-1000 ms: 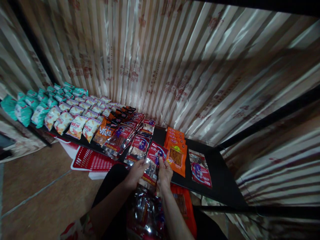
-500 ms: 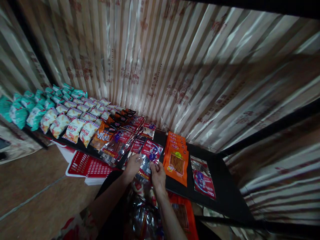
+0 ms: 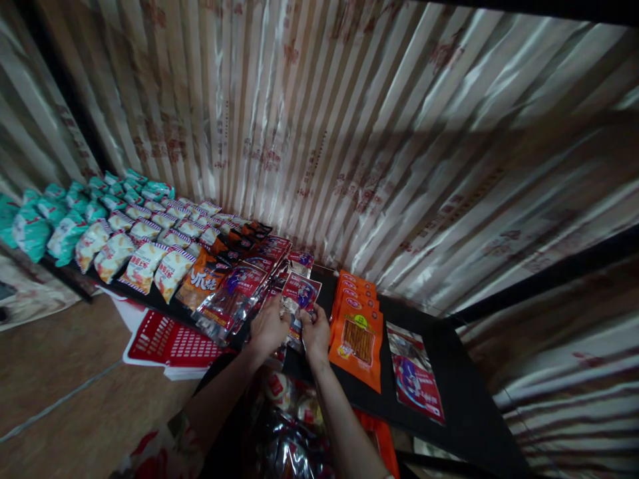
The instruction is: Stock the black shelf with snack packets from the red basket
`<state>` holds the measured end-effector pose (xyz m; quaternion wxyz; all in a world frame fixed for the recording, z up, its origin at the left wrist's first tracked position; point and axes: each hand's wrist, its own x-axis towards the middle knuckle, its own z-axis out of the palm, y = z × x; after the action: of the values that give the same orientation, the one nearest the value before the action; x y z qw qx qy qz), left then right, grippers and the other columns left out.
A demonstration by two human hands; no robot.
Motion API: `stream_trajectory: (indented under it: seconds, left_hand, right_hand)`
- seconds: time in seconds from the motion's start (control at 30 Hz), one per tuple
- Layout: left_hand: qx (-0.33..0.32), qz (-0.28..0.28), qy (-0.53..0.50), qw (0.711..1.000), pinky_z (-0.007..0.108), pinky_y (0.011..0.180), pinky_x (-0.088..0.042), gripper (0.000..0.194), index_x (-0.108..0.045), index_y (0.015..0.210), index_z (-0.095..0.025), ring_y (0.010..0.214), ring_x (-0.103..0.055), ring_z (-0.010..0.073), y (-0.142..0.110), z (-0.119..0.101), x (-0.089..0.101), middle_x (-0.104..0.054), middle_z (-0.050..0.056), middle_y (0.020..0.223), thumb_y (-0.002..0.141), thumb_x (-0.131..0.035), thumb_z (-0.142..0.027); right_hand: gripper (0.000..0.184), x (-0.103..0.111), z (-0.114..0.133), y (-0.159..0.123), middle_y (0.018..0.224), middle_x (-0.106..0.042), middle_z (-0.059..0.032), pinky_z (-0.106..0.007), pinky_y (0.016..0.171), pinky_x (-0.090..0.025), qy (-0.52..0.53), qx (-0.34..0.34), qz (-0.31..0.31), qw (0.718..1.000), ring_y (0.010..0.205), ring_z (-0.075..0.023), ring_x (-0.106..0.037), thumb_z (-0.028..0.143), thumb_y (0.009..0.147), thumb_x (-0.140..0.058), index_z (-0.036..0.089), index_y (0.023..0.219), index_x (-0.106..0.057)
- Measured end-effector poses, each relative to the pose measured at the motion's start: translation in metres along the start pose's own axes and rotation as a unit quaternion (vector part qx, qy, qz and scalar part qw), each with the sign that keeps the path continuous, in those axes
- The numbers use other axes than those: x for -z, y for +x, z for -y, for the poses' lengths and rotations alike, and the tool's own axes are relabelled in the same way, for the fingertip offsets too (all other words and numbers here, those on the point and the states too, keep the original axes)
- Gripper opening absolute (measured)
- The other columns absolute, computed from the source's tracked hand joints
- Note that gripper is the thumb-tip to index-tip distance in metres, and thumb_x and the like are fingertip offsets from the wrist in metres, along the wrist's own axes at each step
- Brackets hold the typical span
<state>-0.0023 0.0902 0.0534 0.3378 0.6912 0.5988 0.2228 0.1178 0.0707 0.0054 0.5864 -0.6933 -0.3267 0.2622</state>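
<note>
Between my two hands is a red and clear snack packet (image 3: 300, 291) with a purple print, over the shelf among others of its kind. My left hand (image 3: 270, 326) is closed at the packet's left side, its fingertips partly hidden. On the right edge my right hand (image 3: 315, 330) pinches the packet between thumb and fingers. Left of it lies a stack of similar red snack packets (image 3: 238, 286). To the right, orange snack packets (image 3: 356, 336) overlap in a row. A single red packet (image 3: 415, 379) lies farther right on the black shelf (image 3: 466, 382).
White snack bags (image 3: 144, 265) and teal bags (image 3: 70, 236) fill the shelf's left part. A red basket (image 3: 184, 342) stands below on the floor. Below my arms are more shiny packets (image 3: 287, 442). A striped curtain (image 3: 299, 120) hangs behind; a dark post (image 3: 549, 276) slants at the right.
Both hands have moved the red packet slightly farther in over the shelf, and it now lies lower and flatter among the similar packets. The view has shifted a little.
</note>
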Motion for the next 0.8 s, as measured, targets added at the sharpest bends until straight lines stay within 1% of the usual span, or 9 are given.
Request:
stream_trajectory:
  seconds: [0.07, 0.17, 0.23, 0.33, 0.47, 0.57, 0.7, 0.8]
  left_hand:
    - [-0.021, -0.003, 0.029, 0.999, 0.032, 0.097, -0.038, 0.046, -0.046, 0.128, -0.019, 0.119, -0.048, 0.0220, 0.001, -0.005, 0.000, -0.048, 0.009, 0.134, 0.082, -0.045, -0.023]
    - [-0.032, -0.011, 0.067, 0.997, 0.034, 0.101, -0.035, 0.044, -0.050, 0.125, -0.018, 0.123, -0.044, 0.0245, 0.005, -0.010, -0.002, -0.044, 0.010, 0.137, 0.081, -0.046, -0.025]
    - [-0.043, -0.021, 0.083, 0.995, 0.035, 0.103, -0.033, 0.045, -0.051, 0.125, -0.016, 0.125, -0.041, 0.0254, 0.009, -0.011, -0.003, -0.041, 0.011, 0.139, 0.081, -0.046, -0.025]
    - [-0.060, -0.035, 0.095, 0.993, 0.035, 0.105, -0.030, 0.045, -0.052, 0.124, -0.017, 0.126, -0.039, 0.0241, 0.016, -0.014, -0.005, -0.040, 0.010, 0.140, 0.080, -0.047, -0.023]
    - [-0.070, -0.039, 0.112, 0.991, 0.037, 0.107, -0.027, 0.045, -0.052, 0.124, -0.016, 0.130, -0.034, 0.0234, 0.025, -0.018, -0.007, -0.042, 0.009, 0.139, 0.080, -0.046, -0.023]
    - [-0.075, -0.032, 0.115, 0.990, 0.038, 0.107, -0.028, 0.046, -0.051, 0.125, -0.014, 0.129, -0.035, 0.0245, 0.032, -0.019, -0.009, -0.043, 0.011, 0.138, 0.081, -0.044, -0.022]
    - [-0.082, -0.025, 0.112, 0.990, 0.038, 0.106, -0.028, 0.045, -0.052, 0.124, -0.009, 0.127, -0.037, 0.0258, 0.041, -0.018, -0.013, -0.044, 0.015, 0.136, 0.081, -0.041, -0.018]
    - [-0.090, -0.036, 0.116, 0.989, 0.035, 0.106, -0.030, 0.044, -0.054, 0.122, -0.010, 0.126, -0.039, 0.0243, 0.050, -0.019, -0.015, -0.047, 0.014, 0.134, 0.080, -0.041, -0.016]
  right_hand:
    - [0.037, -0.003, 0.004, 0.008, 0.065, -0.066, 0.0009, -0.025, 0.057, -0.040, -0.026, 0.009, -0.008, 1.000, 0.057, -0.0164, -0.058, 0.036, 0.063, -0.062, 0.019, 0.097, -0.062]
    - [0.035, -0.009, 0.009, 0.019, 0.062, -0.065, 0.0004, -0.026, 0.057, -0.039, -0.070, 0.016, -0.011, 0.997, 0.056, -0.0170, -0.056, 0.034, 0.065, -0.060, 0.019, 0.097, -0.063]
    - [0.034, -0.013, 0.010, 0.026, 0.064, -0.065, -0.0009, -0.026, 0.058, -0.040, -0.095, 0.026, -0.014, 0.995, 0.057, -0.0174, -0.057, 0.033, 0.066, -0.059, 0.018, 0.097, -0.064]
    - [0.032, -0.020, 0.010, 0.038, 0.069, -0.067, -0.0031, -0.027, 0.061, -0.041, -0.112, 0.040, -0.022, 0.993, 0.061, -0.0180, -0.059, 0.033, 0.068, -0.058, 0.018, 0.096, -0.064]
    - [0.030, -0.027, 0.012, 0.051, 0.070, -0.067, -0.0032, -0.027, 0.062, -0.042, -0.100, 0.042, -0.019, 0.994, 0.062, -0.0180, -0.060, 0.032, 0.067, -0.059, 0.019, 0.093, -0.064]
    - [0.027, -0.032, 0.014, 0.057, 0.071, -0.068, -0.0027, -0.026, 0.061, -0.042, -0.079, 0.047, -0.012, 0.996, 0.064, -0.0180, -0.061, 0.032, 0.066, -0.059, 0.020, 0.089, -0.063]
    - [0.022, -0.037, 0.016, 0.064, 0.072, -0.068, -0.0036, -0.026, 0.061, -0.042, -0.086, 0.058, -0.007, 0.995, 0.064, -0.0184, -0.061, 0.031, 0.067, -0.057, 0.020, 0.085, -0.062]
    - [0.023, -0.039, 0.017, 0.069, 0.072, -0.067, -0.0036, -0.027, 0.060, -0.042, -0.088, 0.060, -0.004, 0.994, 0.063, -0.0184, -0.061, 0.030, 0.067, -0.057, 0.020, 0.087, -0.061]
